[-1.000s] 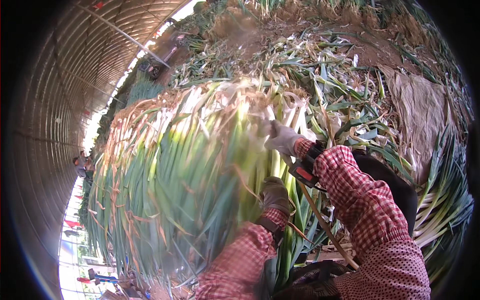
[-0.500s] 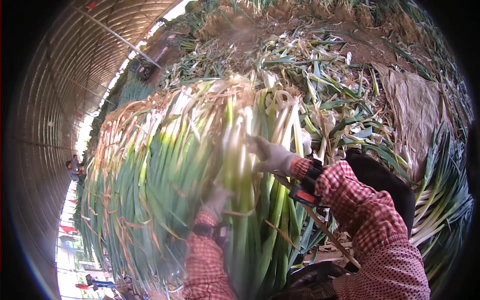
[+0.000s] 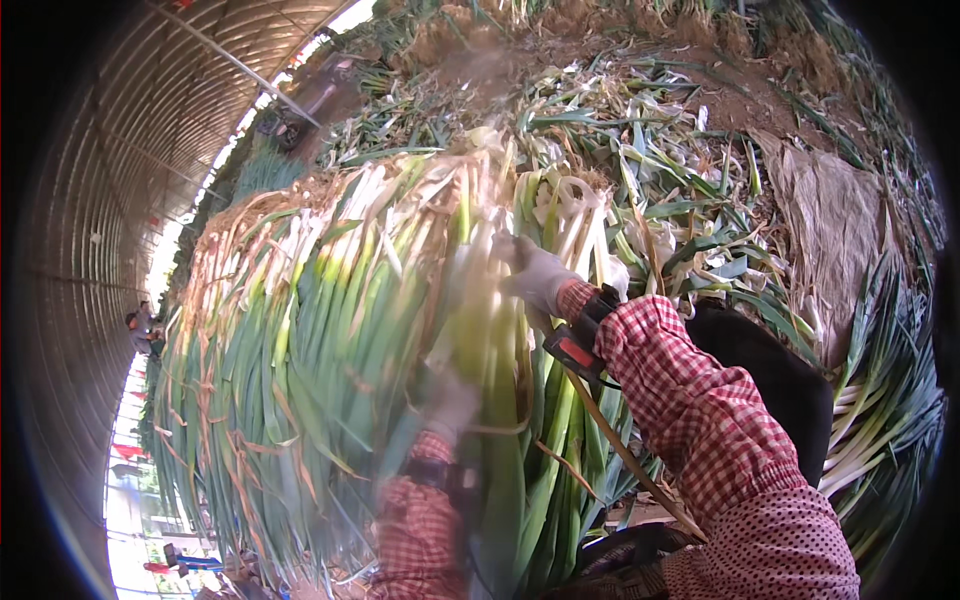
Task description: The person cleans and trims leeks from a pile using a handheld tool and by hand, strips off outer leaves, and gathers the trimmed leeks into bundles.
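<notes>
The right hand in a pale fabric glove (image 3: 537,277) is just off centre toward 2 o'clock, fingers against long green-and-white leek stalks (image 3: 486,335) at the centre; whether they grip, I can't make out. The blurred, pale left hand (image 3: 449,405), just past 6 o'clock, overlaps leek greenery, finger state unclear. A crumpled tan sheet (image 3: 835,225) lies near 3 o'clock.

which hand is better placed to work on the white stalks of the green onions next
Probably the right hand: it is up at the white stalks, while the left hand, blurred, is lower down by the green leaves.
</notes>
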The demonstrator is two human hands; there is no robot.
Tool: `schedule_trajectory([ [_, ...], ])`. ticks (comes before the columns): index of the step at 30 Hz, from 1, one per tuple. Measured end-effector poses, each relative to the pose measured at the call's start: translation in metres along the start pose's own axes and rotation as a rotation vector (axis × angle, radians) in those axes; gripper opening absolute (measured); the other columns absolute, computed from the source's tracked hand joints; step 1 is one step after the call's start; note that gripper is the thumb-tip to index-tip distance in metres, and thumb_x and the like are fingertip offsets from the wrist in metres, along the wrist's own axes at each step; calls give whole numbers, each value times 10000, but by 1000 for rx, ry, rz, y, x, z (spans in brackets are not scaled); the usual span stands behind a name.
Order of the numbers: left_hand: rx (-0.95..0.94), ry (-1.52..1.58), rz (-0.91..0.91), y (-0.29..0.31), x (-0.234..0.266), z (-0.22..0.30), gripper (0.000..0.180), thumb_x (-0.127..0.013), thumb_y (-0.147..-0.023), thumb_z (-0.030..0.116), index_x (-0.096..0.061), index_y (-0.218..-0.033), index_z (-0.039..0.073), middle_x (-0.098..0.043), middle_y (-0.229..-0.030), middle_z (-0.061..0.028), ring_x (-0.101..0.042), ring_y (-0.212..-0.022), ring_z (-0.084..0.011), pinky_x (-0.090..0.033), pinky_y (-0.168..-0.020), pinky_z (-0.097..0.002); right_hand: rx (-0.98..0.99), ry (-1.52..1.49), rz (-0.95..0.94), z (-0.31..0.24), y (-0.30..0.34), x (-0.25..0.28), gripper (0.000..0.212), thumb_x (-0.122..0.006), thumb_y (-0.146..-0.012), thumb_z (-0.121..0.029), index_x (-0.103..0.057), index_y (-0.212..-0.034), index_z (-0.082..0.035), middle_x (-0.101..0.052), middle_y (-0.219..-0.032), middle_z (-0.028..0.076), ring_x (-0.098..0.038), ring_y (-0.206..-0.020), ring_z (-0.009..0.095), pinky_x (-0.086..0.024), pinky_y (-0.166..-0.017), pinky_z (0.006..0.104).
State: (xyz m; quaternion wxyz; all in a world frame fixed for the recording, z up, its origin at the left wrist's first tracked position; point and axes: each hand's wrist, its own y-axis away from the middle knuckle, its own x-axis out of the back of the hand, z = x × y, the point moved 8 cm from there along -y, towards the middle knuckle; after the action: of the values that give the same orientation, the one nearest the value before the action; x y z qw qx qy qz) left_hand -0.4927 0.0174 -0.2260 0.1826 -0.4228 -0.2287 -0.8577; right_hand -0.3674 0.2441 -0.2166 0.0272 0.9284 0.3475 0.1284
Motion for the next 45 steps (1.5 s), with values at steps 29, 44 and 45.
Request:
schedule_trajectory([
  [29, 71, -362, -326, 124, -5, 101, 809, -677, -849, 463, -311, -1391, -13, -606, -1129, -319, -602, -1057, -457, -477, -942, -458, 371, 51, -273, -34, 223, 48, 968, -738, -745, -204, -179, -1520, -43, -628, -1138, 235, -658, -1014, 325, -506, -912, 362],
  [44, -102, -546, 369, -106, 49, 71, 308, -733, -777, 295, -595, -930, 66, -665, -853, -235, -662, -840, -407, -521, -737, -477, 174, 410, -501, -55, 52, -28, 804, -721, -723, -257, -342, -1395, -30, -648, -1053, 214, -649, -976, 354, -528, -869, 403],
  [45, -106, -528, 371, -117, 45, 67, 308, -733, -777, 295, -595, -930, 66, -665, -853, -235, -662, -840, -407, -521, -737, -477, 149, 426, -507, -56, 44, -28, 801, -725, -716, -262, -351, -1387, -36, -648, -1052, 217, -648, -977, 357, -528, -868, 399],
])
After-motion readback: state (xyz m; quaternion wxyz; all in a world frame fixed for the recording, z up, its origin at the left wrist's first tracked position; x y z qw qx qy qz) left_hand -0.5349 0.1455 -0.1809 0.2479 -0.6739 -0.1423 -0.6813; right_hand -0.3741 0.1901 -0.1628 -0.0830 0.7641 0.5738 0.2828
